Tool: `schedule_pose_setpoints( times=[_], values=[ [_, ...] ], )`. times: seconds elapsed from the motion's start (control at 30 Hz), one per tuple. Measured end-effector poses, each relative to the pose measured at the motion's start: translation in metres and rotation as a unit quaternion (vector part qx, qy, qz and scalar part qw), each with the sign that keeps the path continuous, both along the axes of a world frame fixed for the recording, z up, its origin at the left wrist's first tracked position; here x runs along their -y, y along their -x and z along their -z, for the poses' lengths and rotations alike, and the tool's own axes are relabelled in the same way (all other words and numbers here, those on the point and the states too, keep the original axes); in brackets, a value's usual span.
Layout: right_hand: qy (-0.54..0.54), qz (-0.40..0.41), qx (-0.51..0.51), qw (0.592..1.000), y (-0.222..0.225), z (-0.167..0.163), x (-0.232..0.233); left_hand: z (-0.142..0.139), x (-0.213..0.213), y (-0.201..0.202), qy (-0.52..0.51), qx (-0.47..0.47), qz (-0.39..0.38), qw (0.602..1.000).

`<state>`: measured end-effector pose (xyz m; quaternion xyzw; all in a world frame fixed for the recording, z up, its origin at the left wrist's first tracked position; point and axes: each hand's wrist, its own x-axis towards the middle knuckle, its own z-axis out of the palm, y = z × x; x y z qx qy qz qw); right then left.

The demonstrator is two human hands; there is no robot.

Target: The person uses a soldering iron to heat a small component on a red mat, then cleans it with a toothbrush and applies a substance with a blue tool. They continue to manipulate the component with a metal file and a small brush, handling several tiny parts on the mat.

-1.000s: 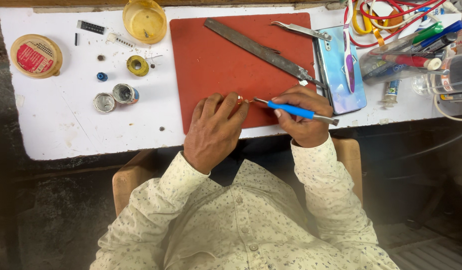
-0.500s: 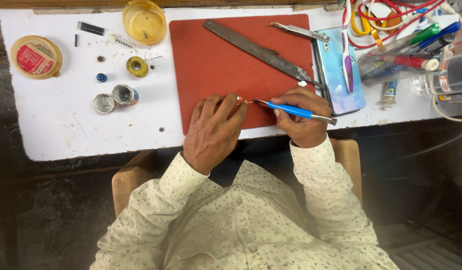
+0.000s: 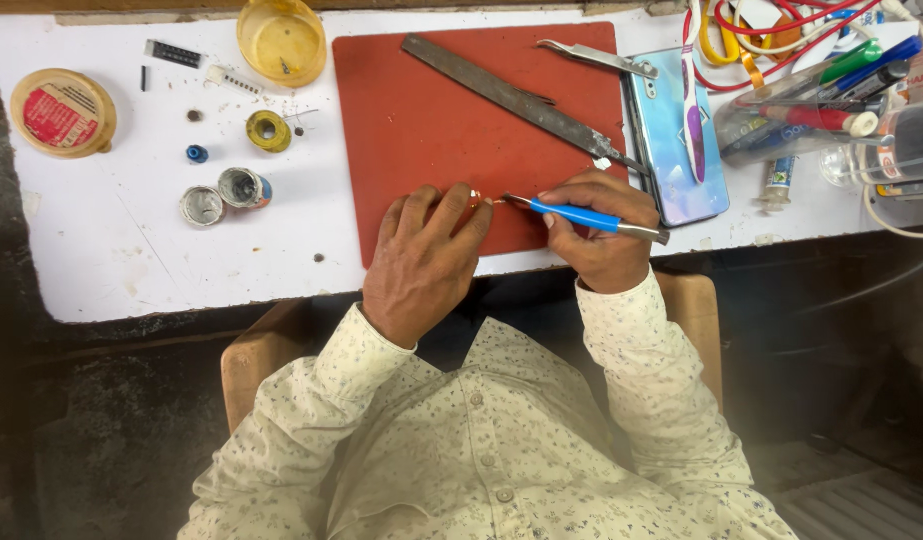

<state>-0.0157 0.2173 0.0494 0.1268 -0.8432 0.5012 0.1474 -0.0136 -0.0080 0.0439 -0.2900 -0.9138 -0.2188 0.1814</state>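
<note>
Working at a white bench (image 3: 132, 250), seen from overhead: left hand (image 3: 422, 262) pressing down on the near edge of a red mat (image 3: 432, 120), fingers curled and pinching a tiny copper-coloured part (image 3: 476, 198) at their tips; right hand (image 3: 602, 232) gripping blue-handled tweezers (image 3: 582, 215) pen-fashion, fingers clenched round the grip, metal tip reaching in to meet the part just beside the left fingertips. Part sitting on the mat's lower edge, too small to tell its exact kind. Judging by the pose, fine work on the part appearing to be under way rather than finished: piece held in place, tool engaged at it, nothing set aside as done on the mat. Lying untouched farther back on the mat, a long metal file (image 3: 517, 100), running diagonally; beyond it, plain steel tweezers (image 3: 597, 58) near the top right corner. Resting just right of the mat, a pale blue phone (image 3: 672, 160) with a purple-and-white brush (image 3: 694, 110) across it. Standing well apart at the left, 2 small tins (image 3: 224, 196), a yellow tape roll (image 3: 269, 130), a round red-labelled tin (image 3: 62, 112) and a yellow cup (image 3: 282, 38). Crowding the far right, pens in a clear pouch (image 3: 792, 118) and red wires (image 3: 772, 25).
</note>
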Motion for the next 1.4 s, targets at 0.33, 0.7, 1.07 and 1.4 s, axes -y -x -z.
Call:
schedule_pose_setpoints(
  times=[0.33, 0.7, 1.07, 1.4],
  values=[
    [0.065, -0.010, 0.013, 0.998, 0.000, 0.001, -0.001, 0.000, 0.000, 0.000, 0.005, -0.009, -0.005, 1.000],
    [0.313, 0.024, 0.069, 0.947, -0.009, 0.025, -0.012, 0.005, 0.000, 0.000, 0.009, -0.005, -0.002, 1.000],
    [0.251, 0.066, 0.154, 0.953, -0.013, 0.014, 0.005, 0.006, 0.000, 0.000, 0.009, -0.006, 0.000, 1.000],
    [0.260, 0.089, 0.127, 0.953, -0.014, 0.021, 0.011, 0.004, 0.000, 0.000, 0.008, 0.002, -0.001, 1.000]
  ],
)
